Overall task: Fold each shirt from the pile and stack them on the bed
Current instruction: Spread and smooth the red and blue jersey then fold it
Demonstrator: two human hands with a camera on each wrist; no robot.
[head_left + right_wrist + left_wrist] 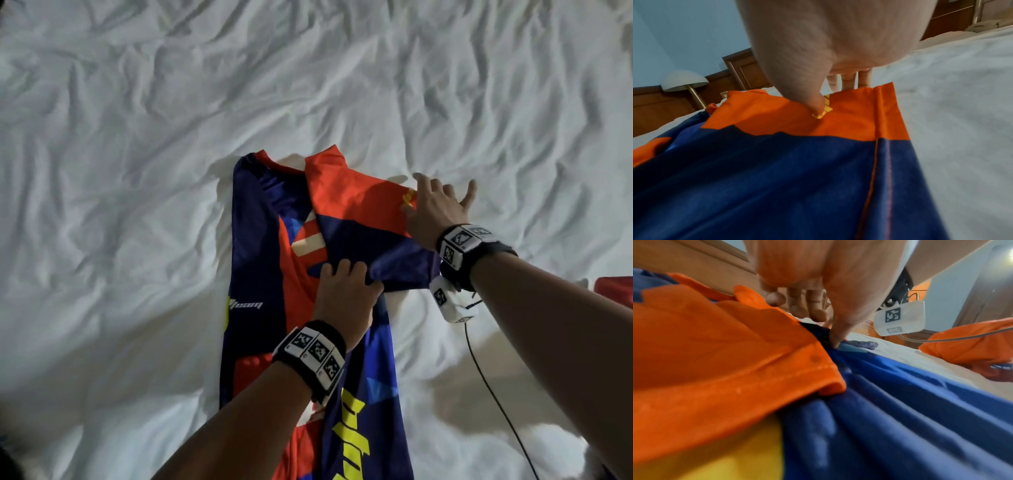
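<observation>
We note a smooth, slightly glossy jersey shirt [270, 274] in orange and navy panels, lying on the creased white bed sheet [137, 137], long axis 6 to 12 o'clock, collar at 12. Left hand [346, 291] pinches the sleeve; right hand [435, 209] presses flat, fingers spread.
</observation>
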